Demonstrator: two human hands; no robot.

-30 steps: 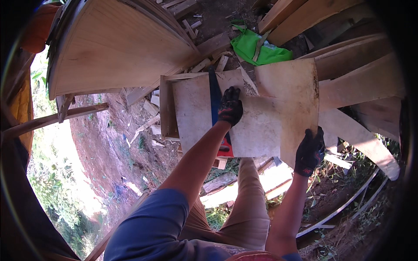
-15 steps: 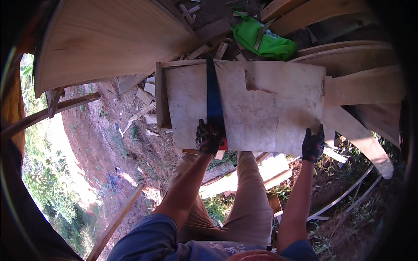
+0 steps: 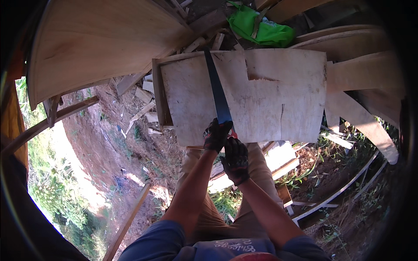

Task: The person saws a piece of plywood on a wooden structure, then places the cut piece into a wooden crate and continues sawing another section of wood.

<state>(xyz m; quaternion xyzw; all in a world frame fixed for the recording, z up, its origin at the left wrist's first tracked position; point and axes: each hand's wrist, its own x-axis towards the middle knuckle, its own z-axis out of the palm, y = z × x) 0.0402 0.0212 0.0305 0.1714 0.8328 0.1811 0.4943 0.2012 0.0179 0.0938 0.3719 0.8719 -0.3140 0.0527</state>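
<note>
Head cam, tapered metal saw point(image 3: 217, 89) atop scuffed, notched ply point(image 3: 270, 104), L hand point(image 3: 216, 135) clasping saw, R hand point(image 3: 236, 160) alongside, grip unclear

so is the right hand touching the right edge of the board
Apart: the head view shows the right hand at the near end of the saw, with bare board plainly between it and the right edge.

Left hand point(image 3: 216, 135) grips the saw point(image 3: 218, 93), right hand point(image 3: 236, 161) touching its handle point(image 3: 234, 133).
</note>
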